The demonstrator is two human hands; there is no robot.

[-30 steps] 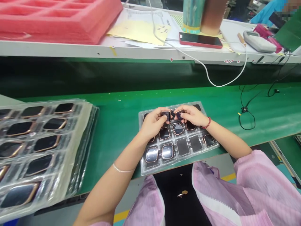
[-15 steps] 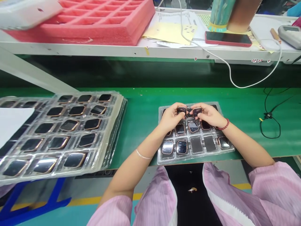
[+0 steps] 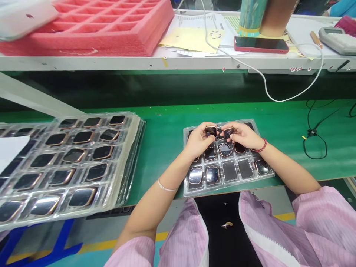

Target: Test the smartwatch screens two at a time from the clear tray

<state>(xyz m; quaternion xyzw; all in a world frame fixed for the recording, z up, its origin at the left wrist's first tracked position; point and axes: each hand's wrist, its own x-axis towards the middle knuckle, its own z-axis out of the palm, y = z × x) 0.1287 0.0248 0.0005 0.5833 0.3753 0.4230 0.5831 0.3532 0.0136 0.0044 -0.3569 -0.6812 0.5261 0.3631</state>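
Between the thumb and fingers of my left hand (image 3: 200, 139) is a smartwatch body (image 3: 211, 131), its dark screen facing me with faint lit lines. My right hand (image 3: 242, 135) grips a second smartwatch body (image 3: 228, 132), also screen up, close beside the first. Both hands are over the back rows of a clear plastic tray (image 3: 185, 191). Other square watch bodies with copper-coloured rims, such as a watch body (image 3: 212, 174) at the front, lie in its compartments. Two front compartments show only a dark bottom. My fingers hide part of the back row.
A tall stack of clear trays (image 3: 138, 148) filled with watch bodies stands at the left. Above the green bench (image 3: 164, 148) runs a white shelf (image 3: 191, 63) with a pink foam box (image 3: 119, 42), papers, and a phone (image 3: 261, 44). A white cable (image 3: 267, 87) hangs below it.
The view has shifted slightly, so the bench and shelf appear a little further left. Both watch bodies stay in my hands, and the left one's screen now shows faint lines.
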